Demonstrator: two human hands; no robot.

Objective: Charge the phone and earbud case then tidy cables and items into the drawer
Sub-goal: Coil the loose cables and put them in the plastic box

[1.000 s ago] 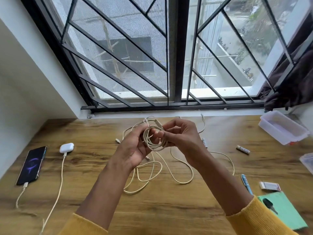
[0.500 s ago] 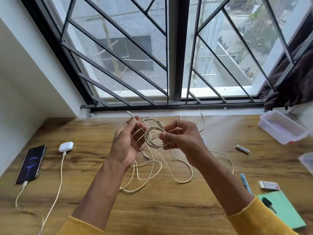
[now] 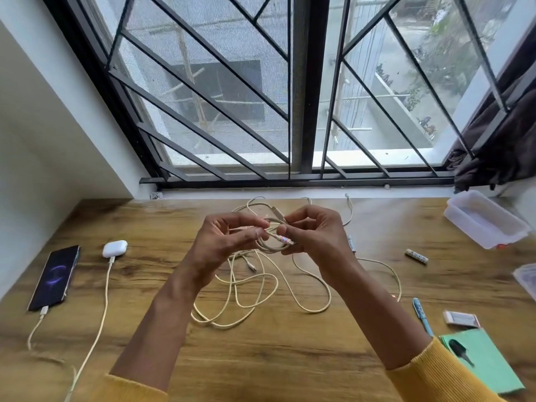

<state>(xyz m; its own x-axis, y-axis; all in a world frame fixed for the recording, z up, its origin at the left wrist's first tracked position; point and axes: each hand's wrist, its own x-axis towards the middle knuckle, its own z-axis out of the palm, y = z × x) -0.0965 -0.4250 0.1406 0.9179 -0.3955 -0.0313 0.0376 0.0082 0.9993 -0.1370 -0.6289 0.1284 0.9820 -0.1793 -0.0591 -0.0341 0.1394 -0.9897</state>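
Observation:
Both hands are raised above the wooden desk (image 3: pixel 275 358) around a small coil of cream cable (image 3: pixel 268 245). My right hand (image 3: pixel 314 236) grips the coil and its plug end. My left hand (image 3: pixel 223 245) pinches a strand of the same cable at the coil's left side. More cream cable (image 3: pixel 261 297) lies in loose loops on the desk below the hands. At the left a dark phone (image 3: pixel 55 277) lies plugged into a cable, and beside it a white earbud case (image 3: pixel 115 248) has its own cable attached.
A clear plastic container (image 3: pixel 484 219) stands at the back right, another container's edge (image 3: pixel 526 278) at the right border. A small battery (image 3: pixel 416 256), blue pen (image 3: pixel 422 316), eraser (image 3: pixel 461 319) and green notebook (image 3: pixel 490 369) with a dark key lie at the right.
My left hand let go of the coil, opened and drew the loose end out to the left. It has come back to the coil and pinches a strand; the right hand kept its hold.

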